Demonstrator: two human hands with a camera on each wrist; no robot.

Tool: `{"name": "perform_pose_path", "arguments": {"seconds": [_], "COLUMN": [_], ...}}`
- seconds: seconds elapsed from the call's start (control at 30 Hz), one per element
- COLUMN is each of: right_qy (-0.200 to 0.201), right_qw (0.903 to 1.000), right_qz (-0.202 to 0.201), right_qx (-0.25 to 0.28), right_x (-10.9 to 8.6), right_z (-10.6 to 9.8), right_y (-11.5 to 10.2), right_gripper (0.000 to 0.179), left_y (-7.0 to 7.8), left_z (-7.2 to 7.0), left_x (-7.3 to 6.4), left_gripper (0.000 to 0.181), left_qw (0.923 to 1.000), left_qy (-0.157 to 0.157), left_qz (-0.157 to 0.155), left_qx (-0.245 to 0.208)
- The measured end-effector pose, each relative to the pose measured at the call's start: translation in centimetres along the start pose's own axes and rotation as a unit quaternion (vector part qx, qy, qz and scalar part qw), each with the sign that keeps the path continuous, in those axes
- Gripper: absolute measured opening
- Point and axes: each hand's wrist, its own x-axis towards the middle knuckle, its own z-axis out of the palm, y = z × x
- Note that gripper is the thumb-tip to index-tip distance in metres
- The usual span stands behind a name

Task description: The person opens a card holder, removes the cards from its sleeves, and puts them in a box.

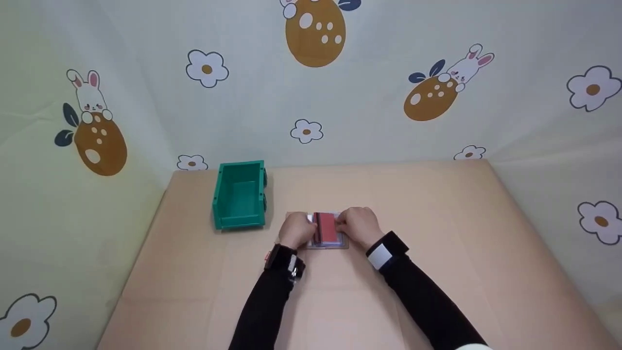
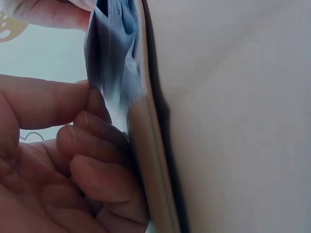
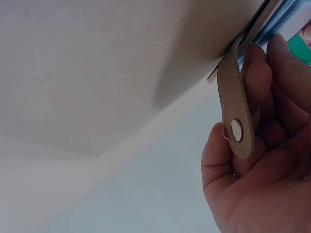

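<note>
While both hands curl on it, the card holder (image 1: 326, 231) lies just right of the green bin (image 1: 239, 194), between them. Left hand (image 1: 296, 230) pinches its left edge, right hand (image 1: 358, 226) its strap (image 3: 236, 114) side, equally near.

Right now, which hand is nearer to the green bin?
Left. The left hand grips the card holder on the side facing the bin; the right hand holds its far side.

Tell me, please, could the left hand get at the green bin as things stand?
Probably yes, once it lets go: the left hand grips the card holder together with the right hand, and the green bin stands just to its left with only bare table between them.
</note>
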Motion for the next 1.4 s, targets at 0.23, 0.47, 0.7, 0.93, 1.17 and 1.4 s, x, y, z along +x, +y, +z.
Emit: {"name": "perform_pose_path", "arguments": {"seconds": [0.23, 0.47, 0.7, 0.93, 1.17, 1.4], "right_qy": [0.007, 0.000, -0.009, -0.007, -0.001, -0.005], "right_qw": [0.9999, 1.0000, 1.0000, 0.9999, 0.9999, 0.9999], "right_qz": [-0.009, -0.008, 0.001, -0.003, -0.008, -0.009], "right_qx": [-0.005, -0.004, -0.003, -0.008, -0.009, -0.011], "right_x": [0.0, -0.1, -0.1, -0.1, -0.1, -0.1], "right_z": [0.1, 0.0, -0.1, 0.0, 0.1, 0.0], "right_y": [0.2, 0.2, 0.0, 0.0, 0.1, 0.1], "right_gripper": [0.013, 0.013, 0.015, 0.014, 0.014, 0.014], "left_y": [-1.1, -1.6, -1.7, -1.8, -2.0, -2.0], "left_z": [-1.2, -2.4, -3.0, -3.4, -3.7, -4.6], "left_x": [-0.1, -0.4, -0.6, -0.8, -0.8, -1.0], "left_gripper": [0.044, 0.037, 0.036, 0.030, 0.030, 0.023], "left_qw": [0.9999, 0.9996, 0.9998, 0.9994, 0.9996, 0.9991], "left_qy": [-0.003, -0.004, -0.002, 0.003, 0.012, 0.011], "left_qz": [0.005, 0.003, -0.006, -0.011, -0.011, -0.017], "left_qx": [-0.011, -0.027, -0.019, -0.032, -0.023, -0.038]}}
